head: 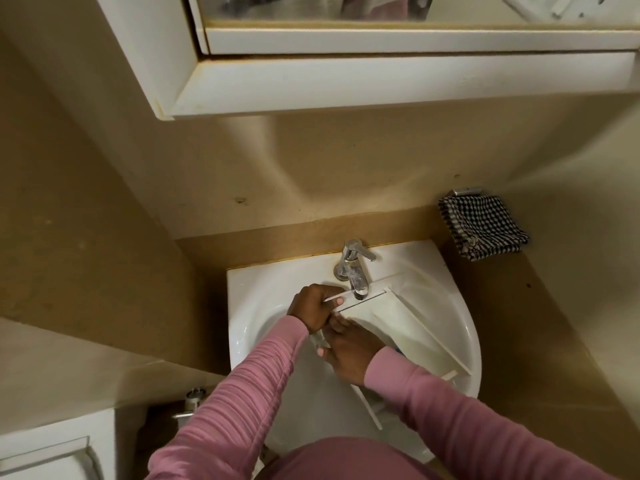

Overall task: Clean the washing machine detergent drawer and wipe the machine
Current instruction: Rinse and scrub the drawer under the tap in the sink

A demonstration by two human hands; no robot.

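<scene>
Two hands (311, 308) (348, 353) hold one detergent drawer (398, 327) under one tap (356, 268).

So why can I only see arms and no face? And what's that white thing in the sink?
The camera sits on the person's head and looks down, so you see only pink sleeves and two hands. The white thing is the detergent drawer from a washing machine, lying in the sink under the tap. The left hand grips its corner; the right hand rests on its near part. A checked cloth hangs on the wall.
</scene>
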